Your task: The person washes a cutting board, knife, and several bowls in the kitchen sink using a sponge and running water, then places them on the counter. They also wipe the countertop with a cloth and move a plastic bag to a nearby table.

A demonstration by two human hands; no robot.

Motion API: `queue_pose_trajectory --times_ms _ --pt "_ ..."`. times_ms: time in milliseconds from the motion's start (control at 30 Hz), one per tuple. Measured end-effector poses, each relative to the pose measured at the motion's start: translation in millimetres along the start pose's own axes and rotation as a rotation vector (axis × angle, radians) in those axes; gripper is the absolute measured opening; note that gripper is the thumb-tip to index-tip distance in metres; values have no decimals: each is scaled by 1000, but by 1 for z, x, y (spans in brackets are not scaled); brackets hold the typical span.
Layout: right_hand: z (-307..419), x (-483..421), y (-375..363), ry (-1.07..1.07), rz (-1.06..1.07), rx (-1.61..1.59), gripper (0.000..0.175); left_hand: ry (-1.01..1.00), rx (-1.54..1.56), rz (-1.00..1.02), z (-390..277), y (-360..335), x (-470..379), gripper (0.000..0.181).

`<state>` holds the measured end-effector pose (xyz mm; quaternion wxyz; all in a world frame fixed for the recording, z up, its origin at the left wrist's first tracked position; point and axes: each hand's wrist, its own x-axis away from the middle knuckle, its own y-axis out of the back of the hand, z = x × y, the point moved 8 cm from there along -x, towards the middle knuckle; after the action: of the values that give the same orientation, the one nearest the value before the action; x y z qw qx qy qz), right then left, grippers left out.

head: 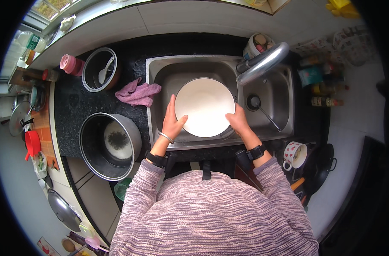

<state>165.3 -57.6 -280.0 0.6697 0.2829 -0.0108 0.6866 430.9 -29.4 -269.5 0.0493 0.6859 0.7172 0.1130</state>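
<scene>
Between my two hands is a round white plate (205, 107) with a thin dark rim, held over the large basin of a stainless steel sink (164, 72). My left hand (174, 120) grips its left edge, thumb on the face. On the opposite edge, my right hand (238, 118) has its thumb over the rim. The fingers underneath are hidden by the plate. The curved metal faucet (263, 64) points over the divider between the two basins, to the right of the plate.
Left of the sink lie a pink cloth (138, 92), a dark pot (100, 52) with a white spoon (105, 70), and a large inner pot (135, 134). A metal rod leans in the small basin (282, 105). At right, a patterned mug (294, 155) stands near a black wok (321, 169).
</scene>
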Motion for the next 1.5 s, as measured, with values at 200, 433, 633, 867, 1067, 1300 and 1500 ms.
queue_pose_trajectory --times_ms 200,433,633,867,1067,1300,1500 --pt "21 -12 14 -25 -33 400 40 -425 -879 495 0 -57 35 45" --pt "75 -14 16 48 -107 544 37 -510 -351 371 9 -68 29 33" --pt "100 4 -21 388 -244 529 25 471 354 385 47 -57 27 28" --pt "101 73 -79 845 -35 426 32 642 788 262 35 -46 26 43" --pt "120 73 -106 926 4 598 39 581 704 231 35 -30 28 41" --pt "100 -12 -79 493 -77 291 51 497 719 310 17 -12 33 40" --pt "53 -37 -90 -148 524 -774 58 494 1022 366 -9 -12 44 64"
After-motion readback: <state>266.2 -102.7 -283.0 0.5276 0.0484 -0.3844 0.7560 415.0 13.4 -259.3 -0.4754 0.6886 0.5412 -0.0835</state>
